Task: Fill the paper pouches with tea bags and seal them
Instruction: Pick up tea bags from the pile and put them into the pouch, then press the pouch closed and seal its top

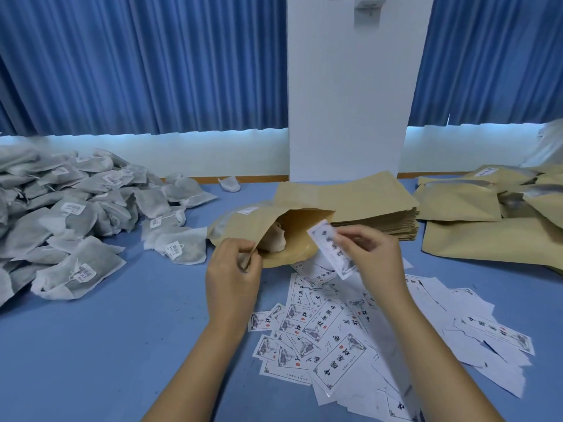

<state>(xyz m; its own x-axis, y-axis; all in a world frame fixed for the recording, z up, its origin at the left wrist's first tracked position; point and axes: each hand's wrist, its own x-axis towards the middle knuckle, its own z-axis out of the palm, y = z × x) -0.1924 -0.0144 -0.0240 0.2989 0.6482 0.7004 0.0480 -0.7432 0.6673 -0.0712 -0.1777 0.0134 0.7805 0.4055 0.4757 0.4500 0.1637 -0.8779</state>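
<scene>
— Which step is this?
— Sealing, I'd say: your left hand point(234, 278) pinches the paper pouch point(301, 229) at its mouth, tea bag point(275, 239) inside; your right hand point(371, 257) pinches a label point(330, 248) just beside it. Next, flatten the mouth, then press the label across

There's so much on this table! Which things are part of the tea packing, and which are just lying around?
Part of the job: open pouch, held by the left hand; label, pinched by the right hand; tea bag pile; stack of empty pouches; loose labels.
Just lying about: white scrap by the wall; blue curtains; white pillar.
</scene>
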